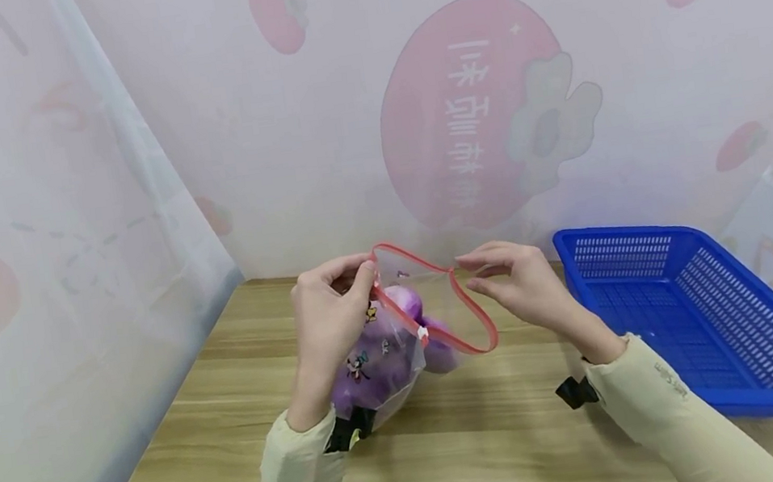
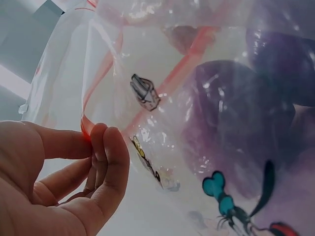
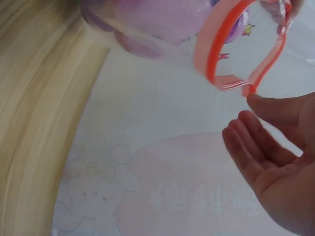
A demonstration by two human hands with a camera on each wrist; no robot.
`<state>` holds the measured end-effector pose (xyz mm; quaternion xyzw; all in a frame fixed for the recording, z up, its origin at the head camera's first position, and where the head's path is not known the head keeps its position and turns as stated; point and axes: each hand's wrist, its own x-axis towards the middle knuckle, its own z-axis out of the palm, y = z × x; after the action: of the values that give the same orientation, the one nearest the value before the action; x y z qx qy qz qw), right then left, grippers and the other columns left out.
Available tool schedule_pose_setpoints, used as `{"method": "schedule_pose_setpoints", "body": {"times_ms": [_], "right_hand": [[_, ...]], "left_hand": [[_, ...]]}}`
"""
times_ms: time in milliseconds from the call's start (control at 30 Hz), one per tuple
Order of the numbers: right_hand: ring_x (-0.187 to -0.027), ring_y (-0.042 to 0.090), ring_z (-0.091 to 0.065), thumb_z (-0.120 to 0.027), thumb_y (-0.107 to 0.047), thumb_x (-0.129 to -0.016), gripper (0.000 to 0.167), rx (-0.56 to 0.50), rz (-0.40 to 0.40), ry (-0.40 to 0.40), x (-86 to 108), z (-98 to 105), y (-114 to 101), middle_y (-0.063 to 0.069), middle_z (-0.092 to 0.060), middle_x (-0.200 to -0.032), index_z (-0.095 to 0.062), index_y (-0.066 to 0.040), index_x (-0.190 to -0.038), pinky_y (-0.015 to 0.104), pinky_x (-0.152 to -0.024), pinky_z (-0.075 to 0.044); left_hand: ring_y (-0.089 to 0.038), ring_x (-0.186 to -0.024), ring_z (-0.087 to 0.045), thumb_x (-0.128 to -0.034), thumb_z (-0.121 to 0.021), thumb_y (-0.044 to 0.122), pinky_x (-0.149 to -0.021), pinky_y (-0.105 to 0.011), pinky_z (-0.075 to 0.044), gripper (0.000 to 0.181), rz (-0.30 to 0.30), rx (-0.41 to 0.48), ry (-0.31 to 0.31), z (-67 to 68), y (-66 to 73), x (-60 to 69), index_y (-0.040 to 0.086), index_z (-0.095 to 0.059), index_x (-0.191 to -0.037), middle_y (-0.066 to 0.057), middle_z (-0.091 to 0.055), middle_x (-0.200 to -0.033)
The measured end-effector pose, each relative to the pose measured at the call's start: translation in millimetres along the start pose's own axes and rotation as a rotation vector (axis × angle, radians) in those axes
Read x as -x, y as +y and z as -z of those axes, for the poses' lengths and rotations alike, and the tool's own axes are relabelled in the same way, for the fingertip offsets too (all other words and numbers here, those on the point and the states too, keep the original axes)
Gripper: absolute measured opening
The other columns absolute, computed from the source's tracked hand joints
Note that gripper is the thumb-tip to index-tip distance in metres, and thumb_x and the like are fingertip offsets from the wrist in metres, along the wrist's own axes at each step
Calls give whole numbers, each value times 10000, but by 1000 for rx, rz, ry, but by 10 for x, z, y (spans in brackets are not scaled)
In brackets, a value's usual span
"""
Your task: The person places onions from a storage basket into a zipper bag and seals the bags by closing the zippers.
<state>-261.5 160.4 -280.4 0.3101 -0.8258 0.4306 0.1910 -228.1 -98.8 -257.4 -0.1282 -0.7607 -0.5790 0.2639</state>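
Note:
A clear plastic zip bag (image 1: 391,358) printed with small cartoon figures stands on the table, its red-edged mouth (image 1: 477,318) spread wide. Inside and partly showing through it is a purple plush-looking thing (image 1: 405,301); its exact kind is unclear. My left hand (image 1: 329,305) pinches the red edge at the bag's left side, thumb against fingers, as the left wrist view (image 2: 74,182) also shows. At the opposite corner, my right hand (image 1: 520,284) has one fingertip at the red edge, with a gap between thumb and fingers. A white slider (image 1: 422,334) sits on the near edge.
To the right, a blue plastic basket (image 1: 677,390) with slotted walls stands on the wood-grain table (image 1: 490,472). Pale printed curtains (image 1: 315,144) hang behind and at both sides. Black straps (image 1: 577,392) show at both wrists.

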Motion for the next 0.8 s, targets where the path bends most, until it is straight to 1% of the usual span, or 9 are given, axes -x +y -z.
{"method": "schedule_pose_setpoints", "body": {"times_ms": [67,200,333,467,533,567,633,733,800], "right_hand": [[-894,188,-690,-744,53,-834,289,10,14,-15,-12,-17,28,66,-694,-1062,-738,-23,-1113,284,-771,-565],[-854,167,-694,-751,47,-830,266,30,47,-18,-29,-20,77,45,-698,-1032,-753,-38,-1083,258,-729,-568],[-822,140,-683,-777,24,-812,191,73,100,-22,-54,-23,120,18,-701,-982,-783,-61,-982,260,-686,-569],[-815,132,-672,-789,3,-802,127,85,155,-24,-53,-4,135,-3,-705,-937,-792,-79,-897,257,-659,-564],[-802,155,-680,-781,37,-799,122,45,161,-17,-55,16,135,31,-713,-927,-785,-50,-884,260,-660,-566],[-789,171,-685,-775,57,-798,119,18,151,-10,-57,27,133,56,-716,-919,-778,-28,-882,269,-658,-569],[-753,201,-695,-755,83,-810,109,-29,97,13,-67,51,120,98,-720,-888,-767,2,-881,268,-642,-570],[-694,264,-695,-712,83,-851,63,-94,-25,49,-88,94,74,151,-714,-825,-739,50,-897,262,-606,-565],[-671,281,-692,-691,54,-879,38,-105,-98,69,-111,123,34,148,-709,-787,-722,59,-899,252,-588,-560]], "left_hand": [[-167,-600,-646,-904,-684,92,-520,-293,-556,104,6,7,-19,-7,-9,3,49,-773,-937,-15,-693,-719],[-163,-613,-646,-904,-687,100,-540,-300,-561,108,25,30,-55,-46,-11,7,59,-775,-952,-18,-698,-739],[-178,-617,-641,-903,-692,98,-534,-287,-552,111,36,58,-66,-66,-30,-7,51,-776,-957,-40,-700,-747],[-219,-610,-639,-900,-693,102,-512,-267,-526,107,29,61,-80,-57,-51,-70,50,-776,-943,-35,-692,-722],[-243,-611,-640,-900,-689,92,-506,-265,-523,109,23,67,-93,-53,-58,-121,38,-774,-941,-44,-690,-715],[-244,-615,-641,-901,-688,92,-508,-261,-521,113,20,62,-96,-50,-61,-148,33,-774,-945,-47,-691,-718],[-241,-620,-643,-907,-682,84,-519,-268,-530,122,16,62,-104,-39,-73,-198,18,-771,-958,-63,-693,-731],[-193,-640,-641,-922,-680,112,-561,-267,-530,141,-4,18,-104,2,-75,-246,27,-773,-986,-57,-695,-750],[-166,-660,-655,-940,-677,167,-601,-275,-544,173,-18,-9,-112,43,-63,-245,43,-768,-1019,-35,-700,-762]]}}
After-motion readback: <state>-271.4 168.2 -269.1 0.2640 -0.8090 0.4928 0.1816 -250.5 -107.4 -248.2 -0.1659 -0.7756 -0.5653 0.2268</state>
